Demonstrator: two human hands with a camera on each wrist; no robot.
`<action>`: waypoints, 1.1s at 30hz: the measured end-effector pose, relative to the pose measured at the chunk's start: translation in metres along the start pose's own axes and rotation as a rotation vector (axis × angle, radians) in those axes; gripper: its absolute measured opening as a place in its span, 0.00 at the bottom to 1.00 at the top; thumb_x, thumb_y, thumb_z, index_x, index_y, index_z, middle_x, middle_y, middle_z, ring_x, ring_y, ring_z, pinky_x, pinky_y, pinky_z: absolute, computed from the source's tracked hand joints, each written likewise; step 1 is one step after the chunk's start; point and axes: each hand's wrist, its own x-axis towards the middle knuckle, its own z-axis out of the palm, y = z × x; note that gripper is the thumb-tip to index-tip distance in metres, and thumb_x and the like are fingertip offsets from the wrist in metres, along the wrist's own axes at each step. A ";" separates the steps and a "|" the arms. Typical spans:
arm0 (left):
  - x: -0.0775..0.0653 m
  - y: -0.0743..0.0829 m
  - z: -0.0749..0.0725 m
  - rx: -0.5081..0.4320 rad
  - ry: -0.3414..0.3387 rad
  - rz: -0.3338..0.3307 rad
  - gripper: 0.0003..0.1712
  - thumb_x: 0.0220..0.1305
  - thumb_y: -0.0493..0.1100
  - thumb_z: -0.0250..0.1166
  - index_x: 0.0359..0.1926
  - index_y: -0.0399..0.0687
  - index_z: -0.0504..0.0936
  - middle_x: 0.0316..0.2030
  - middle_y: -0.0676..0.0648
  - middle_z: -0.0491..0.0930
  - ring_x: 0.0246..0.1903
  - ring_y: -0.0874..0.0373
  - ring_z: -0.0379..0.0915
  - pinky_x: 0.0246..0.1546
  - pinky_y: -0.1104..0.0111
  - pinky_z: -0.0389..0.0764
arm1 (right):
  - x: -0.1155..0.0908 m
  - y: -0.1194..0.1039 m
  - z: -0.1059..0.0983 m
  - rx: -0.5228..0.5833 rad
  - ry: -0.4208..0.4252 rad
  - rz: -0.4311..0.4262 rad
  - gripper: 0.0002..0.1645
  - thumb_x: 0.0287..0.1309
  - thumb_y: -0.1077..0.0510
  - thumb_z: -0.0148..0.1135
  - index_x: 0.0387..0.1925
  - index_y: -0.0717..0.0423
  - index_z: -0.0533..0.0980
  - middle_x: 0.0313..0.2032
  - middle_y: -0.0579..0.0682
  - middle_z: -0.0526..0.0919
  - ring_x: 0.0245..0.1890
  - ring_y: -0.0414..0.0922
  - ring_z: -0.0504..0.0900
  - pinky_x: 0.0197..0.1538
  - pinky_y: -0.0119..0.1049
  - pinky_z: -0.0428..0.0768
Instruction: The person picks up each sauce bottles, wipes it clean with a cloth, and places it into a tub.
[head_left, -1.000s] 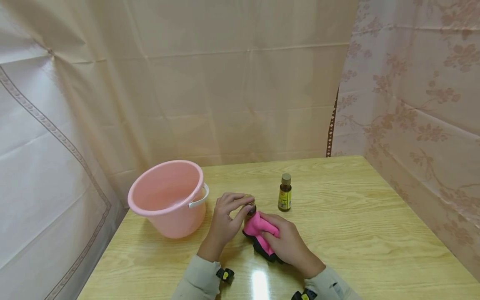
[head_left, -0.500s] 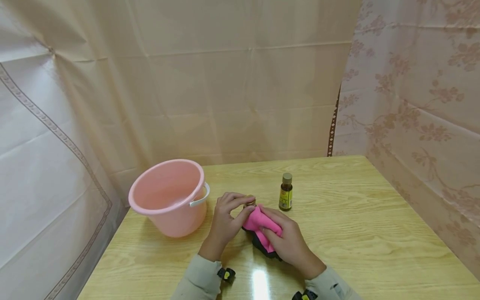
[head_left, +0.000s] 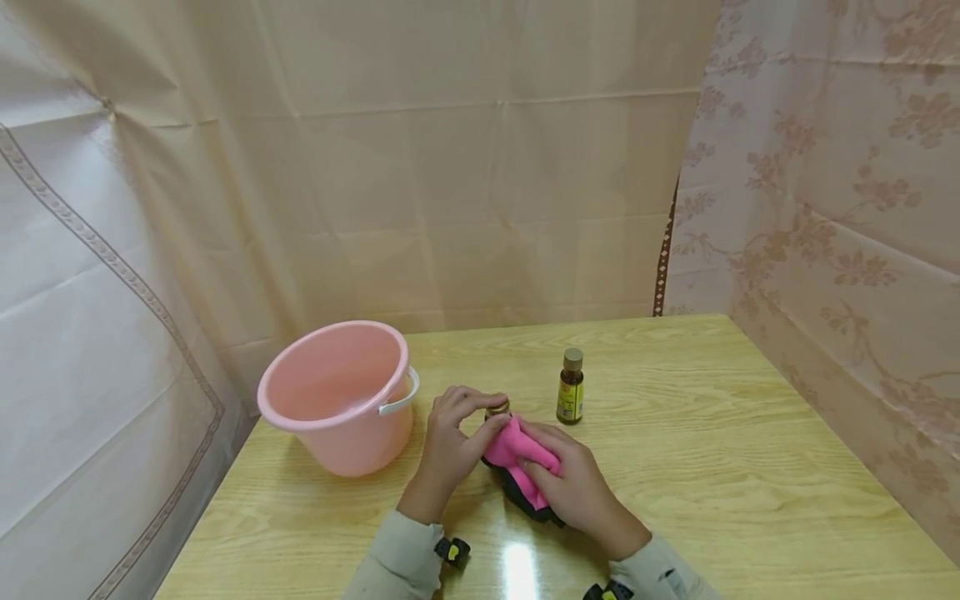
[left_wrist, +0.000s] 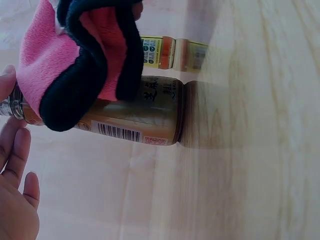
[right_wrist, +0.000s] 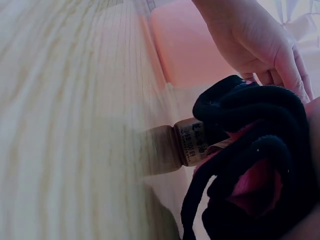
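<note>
A brown glass bottle with a printed label point(left_wrist: 162, 110) stands upright on the table, its gold cap point(head_left: 498, 407) showing between the hands in the head view. My left hand point(head_left: 450, 437) holds it at the neck, with thumb and fingers on either side of the top. In my right hand point(head_left: 572, 479) is a bunched cloth point(head_left: 521, 458), bright pink on one face and black on the other. That cloth point(left_wrist: 75, 65) lies against the side of the bottle and covers part of its label. The right fingers are largely hidden behind the cloth in the right wrist view.
A second small brown bottle with a yellow label point(head_left: 571, 392) stands upright just behind the right hand. To the left is a pink bucket point(head_left: 360, 446) with a white handle. Wood-grain table point(head_left: 712, 467) extends to the right; curtains point(head_left: 465, 208) hang behind it.
The cloth has shifted slightly up and then back down against the bottle in the right hand. The left hand stays at the neck, its fingers barely moved.
</note>
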 end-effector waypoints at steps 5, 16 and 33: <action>-0.001 -0.002 0.000 0.001 0.008 -0.009 0.14 0.60 0.43 0.78 0.48 0.56 0.91 0.38 0.57 0.86 0.43 0.60 0.78 0.51 0.58 0.70 | -0.001 0.000 0.001 -0.013 -0.044 0.099 0.30 0.65 0.59 0.70 0.66 0.37 0.78 0.62 0.37 0.81 0.62 0.39 0.80 0.60 0.39 0.81; -0.001 0.001 0.000 0.001 0.009 -0.034 0.13 0.60 0.44 0.78 0.46 0.55 0.91 0.37 0.55 0.85 0.39 0.53 0.79 0.50 0.56 0.72 | -0.004 0.002 0.000 -0.084 -0.132 0.218 0.27 0.67 0.54 0.69 0.67 0.45 0.78 0.60 0.43 0.84 0.54 0.37 0.82 0.54 0.36 0.82; -0.001 -0.002 0.002 -0.056 0.018 0.012 0.10 0.66 0.40 0.72 0.48 0.52 0.90 0.49 0.49 0.89 0.51 0.53 0.83 0.54 0.53 0.73 | -0.002 0.000 -0.002 -0.089 -0.147 0.289 0.28 0.65 0.58 0.69 0.66 0.44 0.79 0.60 0.47 0.84 0.50 0.38 0.82 0.51 0.38 0.82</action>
